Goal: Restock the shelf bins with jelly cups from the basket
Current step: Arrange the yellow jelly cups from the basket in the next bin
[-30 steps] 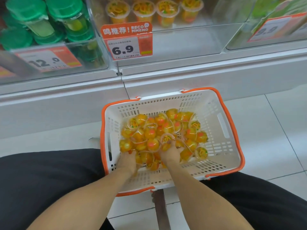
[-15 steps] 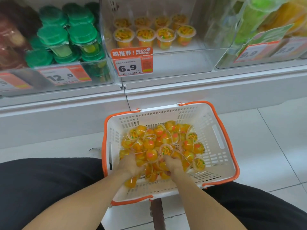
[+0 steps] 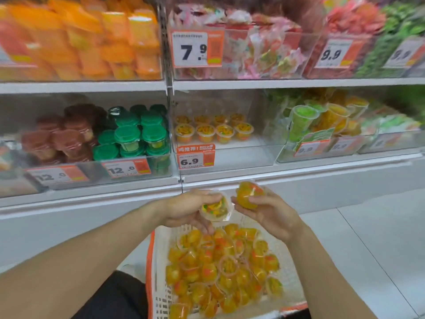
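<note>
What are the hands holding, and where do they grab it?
Each holds a jelly cup. The left hand grips one cup by its sides; the right hand pinches the other around its body.

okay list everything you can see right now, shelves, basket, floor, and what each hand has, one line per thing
Basket: one, white with orange rim, on the floor below the hands.
Loose jelly cups: dozens, orange-yellow, piled in the basket.
6.9 bin: one, clear, lower shelf centre, front part bare.
Shelved jelly cups: about eight, orange-yellow, two rows at the bin's back.
Green-lidded cups: many, bin left of centre.
Brown cups: many, far left bin.
Price tags: several, white and orange, on bin fronts.
Upper shelf packs: orange, pink, green, blurred.
Floor: pale tiles.
Left hand: holds one jelly cup.
Right hand: holds one orange cup.
</note>
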The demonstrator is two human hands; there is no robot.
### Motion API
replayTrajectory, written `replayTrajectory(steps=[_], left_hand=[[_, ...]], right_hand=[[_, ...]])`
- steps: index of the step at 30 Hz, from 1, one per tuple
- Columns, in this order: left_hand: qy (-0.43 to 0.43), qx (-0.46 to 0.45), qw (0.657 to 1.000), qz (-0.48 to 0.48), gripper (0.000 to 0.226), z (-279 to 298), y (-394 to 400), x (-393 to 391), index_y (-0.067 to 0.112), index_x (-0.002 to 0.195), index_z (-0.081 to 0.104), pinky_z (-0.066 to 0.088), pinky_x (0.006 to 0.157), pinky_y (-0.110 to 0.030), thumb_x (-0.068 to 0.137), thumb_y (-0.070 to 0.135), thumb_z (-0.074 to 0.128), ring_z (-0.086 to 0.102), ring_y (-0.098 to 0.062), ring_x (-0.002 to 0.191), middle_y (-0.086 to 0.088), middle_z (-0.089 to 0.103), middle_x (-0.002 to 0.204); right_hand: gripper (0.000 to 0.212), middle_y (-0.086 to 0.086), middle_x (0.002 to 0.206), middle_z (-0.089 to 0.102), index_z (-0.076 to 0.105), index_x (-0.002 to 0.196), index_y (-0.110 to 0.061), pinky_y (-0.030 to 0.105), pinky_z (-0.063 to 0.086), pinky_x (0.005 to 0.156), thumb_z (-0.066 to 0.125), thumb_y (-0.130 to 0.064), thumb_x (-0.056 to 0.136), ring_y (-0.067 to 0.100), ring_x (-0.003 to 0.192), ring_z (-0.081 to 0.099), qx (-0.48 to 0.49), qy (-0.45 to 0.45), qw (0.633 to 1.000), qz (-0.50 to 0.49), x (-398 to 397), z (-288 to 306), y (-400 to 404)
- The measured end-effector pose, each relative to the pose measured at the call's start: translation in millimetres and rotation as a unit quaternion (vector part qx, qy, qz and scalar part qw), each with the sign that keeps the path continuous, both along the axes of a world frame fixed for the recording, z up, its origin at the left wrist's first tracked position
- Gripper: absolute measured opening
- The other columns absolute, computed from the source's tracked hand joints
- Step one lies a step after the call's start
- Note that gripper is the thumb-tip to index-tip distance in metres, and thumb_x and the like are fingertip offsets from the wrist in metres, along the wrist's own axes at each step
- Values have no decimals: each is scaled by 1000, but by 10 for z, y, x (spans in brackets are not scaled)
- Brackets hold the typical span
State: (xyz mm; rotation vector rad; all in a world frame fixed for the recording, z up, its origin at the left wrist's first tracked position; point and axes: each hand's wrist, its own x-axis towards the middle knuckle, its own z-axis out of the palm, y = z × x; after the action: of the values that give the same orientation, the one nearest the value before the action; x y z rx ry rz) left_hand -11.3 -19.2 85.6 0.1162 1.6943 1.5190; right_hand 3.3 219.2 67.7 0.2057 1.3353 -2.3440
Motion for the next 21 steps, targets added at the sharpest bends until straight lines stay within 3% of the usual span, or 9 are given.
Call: replayTrajectory(steps=[2,4,8,11,14,16,18,21], left_hand=[[11,18,998,52,26,200,-43,-61,20,108,58,56,61,-31,100,43,51,66,-26,64,-5,67,80],[5,24,993,111,28,305,-69,-83,17,106,57,53,54,-27,99,44,54,64,-23,58,-6,64,76],[-38,16,974,221,29,210,-122,-88,11,99,60,39,45,-24,98,40,56,56,-21,48,-9,60,67],[-13,-33,974,225,32,120,-130,-164,10,101,60,32,41,-24,98,42,56,57,-21,46,-8,61,66],[11,-56,975,216,33,145,-119,-247,11,104,62,33,40,-24,96,42,56,59,-23,49,-9,63,72],[47,-112,977,176,31,150,-125,-280,15,102,62,31,39,-22,95,45,55,60,-23,49,-9,65,77],[84,-187,972,118,30,108,-149,-297,20,100,62,30,39,-19,92,48,55,61,-21,49,-6,66,81],[108,-257,959,54,37,72,-191,-305,20,104,61,38,47,-21,88,53,56,65,-16,50,-1,68,82]], right_hand=[[75,10,95,67,56,108,-12,40,47,86,98,-14,46,26,87,69,93,51,994,-16,-114,336,-38],[62,6,83,65,52,98,-15,34,45,74,92,-10,51,20,73,62,146,84,984,-54,-279,601,-142],[54,8,92,70,51,116,-9,29,48,66,81,1,72,20,80,65,189,119,972,-73,-724,992,-469],[55,15,110,67,54,121,-4,36,56,69,83,-9,74,25,91,68,257,127,955,-76,-1197,1127,-721],[49,13,109,67,64,104,-4,49,61,80,81,-23,62,30,100,67,403,130,905,-29,-1611,1139,-987],[30,7,111,63,65,97,-5,44,62,79,78,-18,73,28,102,63,476,110,872,33,-1772,1114,-1139],[27,5,118,56,61,97,-8,39,62,79,78,-18,79,26,105,60,531,78,837,100,-1875,1083,-1271],[40,8,127,52,56,111,-13,39,59,89,78,-30,82,27,106,63,626,47,753,195,-2011,991,-1411]])
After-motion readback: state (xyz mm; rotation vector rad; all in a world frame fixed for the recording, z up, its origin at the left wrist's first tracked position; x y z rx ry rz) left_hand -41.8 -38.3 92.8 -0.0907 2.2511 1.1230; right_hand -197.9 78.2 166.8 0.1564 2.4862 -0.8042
